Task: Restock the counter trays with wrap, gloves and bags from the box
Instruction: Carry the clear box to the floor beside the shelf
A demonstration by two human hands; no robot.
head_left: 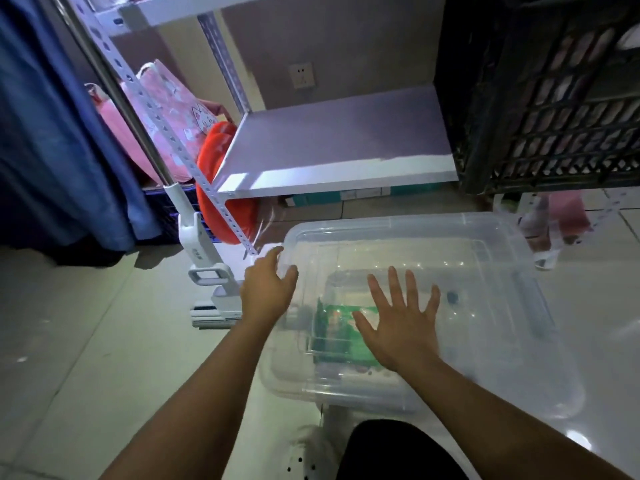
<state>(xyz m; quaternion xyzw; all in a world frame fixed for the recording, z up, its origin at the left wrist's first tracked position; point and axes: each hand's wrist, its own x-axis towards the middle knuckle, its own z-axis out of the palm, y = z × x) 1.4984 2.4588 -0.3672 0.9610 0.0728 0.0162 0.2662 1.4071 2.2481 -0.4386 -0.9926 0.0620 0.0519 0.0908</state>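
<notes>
A person crouches on a pale tiled floor over a clear plastic box whose lid is on, a white shoe showing at the bottom edge. The right hand lies flat on the lid, fingers spread and grasping nothing. The left hand rests at the box's far left corner, its fingers curled loosely over the rim. Green packaging shows blurred through the lid, at the box's near left. Beyond stands a white metal shelf, bare on top, with a dark lattice crate at its right end and pink bags off its left.
</notes>
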